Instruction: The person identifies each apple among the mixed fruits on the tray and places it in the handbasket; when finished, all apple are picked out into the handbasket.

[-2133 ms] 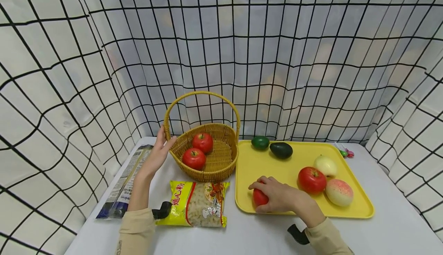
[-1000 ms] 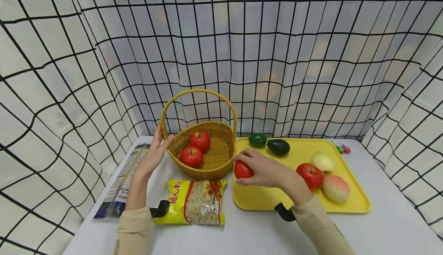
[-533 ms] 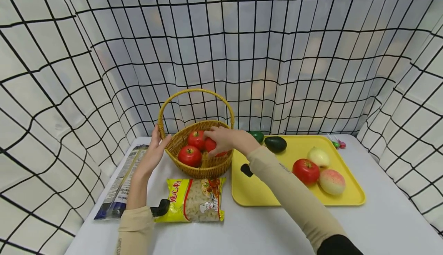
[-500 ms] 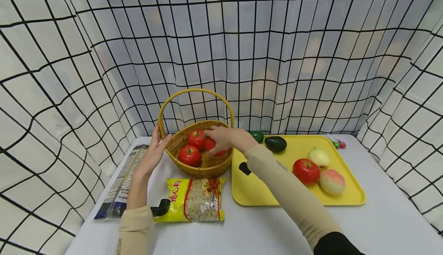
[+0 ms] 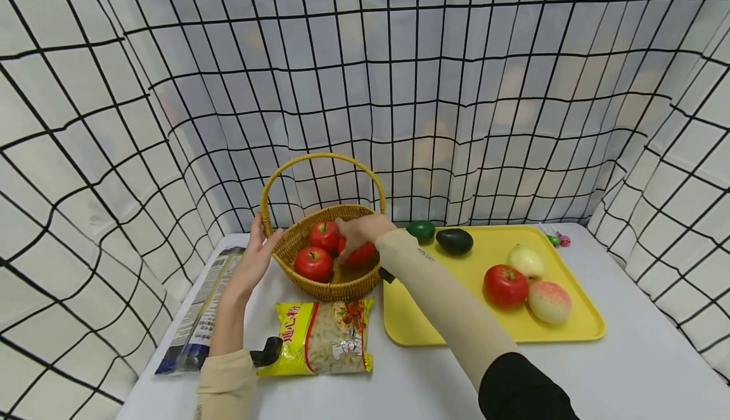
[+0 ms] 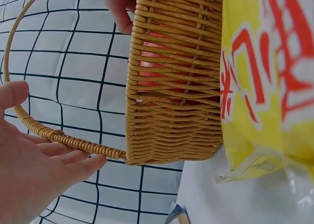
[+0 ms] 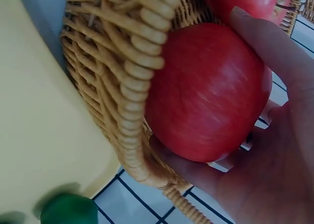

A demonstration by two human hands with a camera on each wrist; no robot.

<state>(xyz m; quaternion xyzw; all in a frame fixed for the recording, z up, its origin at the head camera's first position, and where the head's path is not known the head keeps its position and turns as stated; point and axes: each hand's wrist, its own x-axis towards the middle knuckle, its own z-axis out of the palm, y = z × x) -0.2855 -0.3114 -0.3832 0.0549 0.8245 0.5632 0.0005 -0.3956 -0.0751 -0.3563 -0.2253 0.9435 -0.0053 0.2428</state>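
Observation:
The wicker basket (image 5: 331, 292) with its tall handle (image 5: 322, 156) stands at the back of the table, left of the tray. Inside the basket my right hand (image 5: 365, 229) grips a red apple (image 7: 206, 91), thumb on one side and fingers on the other. Two other red apples, one at the back (image 5: 325, 236) and one in front (image 5: 313, 265), lie to its left in the basket. My left hand (image 6: 39, 170) is at the basket's left side, its extended fingers touching the base of the handle.
A yellow tray (image 5: 422, 322) bears two avocados (image 5: 454, 241), a red apple (image 5: 505, 286), a pale round fruit (image 5: 526, 260) and a peach (image 5: 549, 301). A pasta bag (image 5: 325, 337) lies before the basket, a flat packet (image 5: 199, 318) at left. Black-gridded curtains surround the table.
My right hand picked the red apple up off the tray, carried it left and lowered it into the basket. My left hand has stayed at the handle.

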